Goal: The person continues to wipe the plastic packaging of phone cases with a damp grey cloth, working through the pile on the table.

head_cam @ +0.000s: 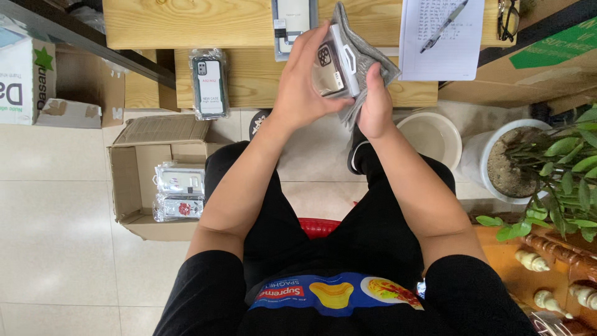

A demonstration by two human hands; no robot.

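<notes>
Left hand grips your phone case | right hand pinches grey pouch around it | both above tabletop edge | step: case looks half inside pouch | next needs steady slide, pouch mouth kept open.

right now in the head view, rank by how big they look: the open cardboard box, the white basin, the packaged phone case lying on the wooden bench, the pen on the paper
1. Open cardboard box
2. White basin
3. Packaged phone case on the wooden bench
4. Pen

The box and basin sit lower on the floor, farther from the camera, yet look bigger.
</notes>
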